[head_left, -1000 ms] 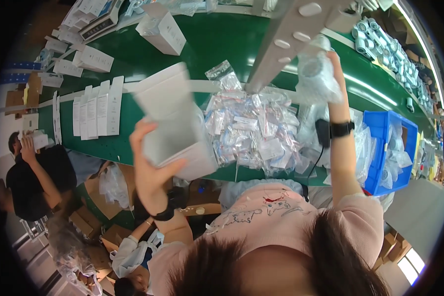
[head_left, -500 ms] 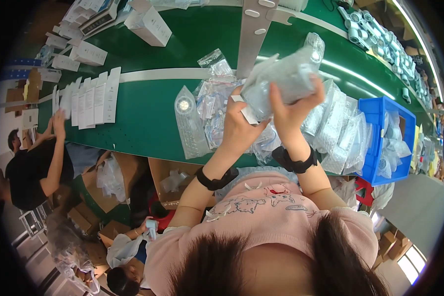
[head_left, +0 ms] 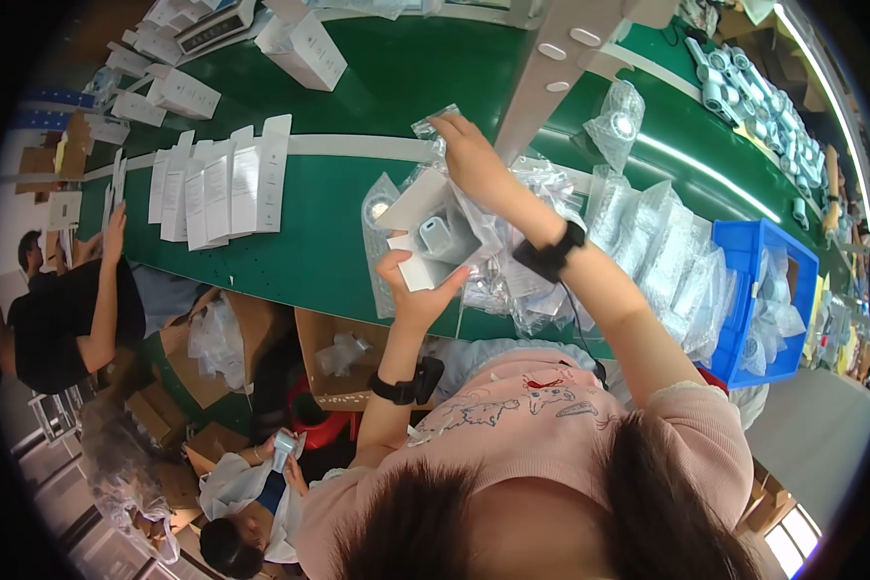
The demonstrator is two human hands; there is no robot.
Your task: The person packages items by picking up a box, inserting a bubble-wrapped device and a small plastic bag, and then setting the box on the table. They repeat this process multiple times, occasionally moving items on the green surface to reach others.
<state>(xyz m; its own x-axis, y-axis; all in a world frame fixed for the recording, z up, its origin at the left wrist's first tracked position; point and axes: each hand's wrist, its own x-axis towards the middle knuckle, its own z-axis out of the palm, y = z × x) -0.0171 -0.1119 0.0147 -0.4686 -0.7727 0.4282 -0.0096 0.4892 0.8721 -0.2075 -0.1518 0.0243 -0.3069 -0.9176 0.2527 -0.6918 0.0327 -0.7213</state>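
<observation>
In my left hand [head_left: 418, 302] is an open white box [head_left: 421, 201], its mouth tilted toward me, with thumb and fingers around the near end. A pale, rounded device [head_left: 435, 235] shows inside, in clear wrap. My right hand [head_left: 474, 162] stretches past the box, its fingertips closed on a small clear plastic bag [head_left: 423, 126] at the far edge of the pile. Beneath and beside the box lies a heap of small clear packets [head_left: 527, 290]. A bubble-wrapped item [head_left: 379, 213] lies just left of the box.
Bubble-wrapped pieces [head_left: 648, 242] lie in a row on the right, beside a blue bin [head_left: 735, 300]. White cartons [head_left: 261, 179] stand to the left. A metal post [head_left: 561, 77] rises beyond my right hand. Co-workers sit at left and lower left.
The wrapped device I held up in both hands is now inside the white box in my left hand. My right hand has moved left and away to the small bag.
</observation>
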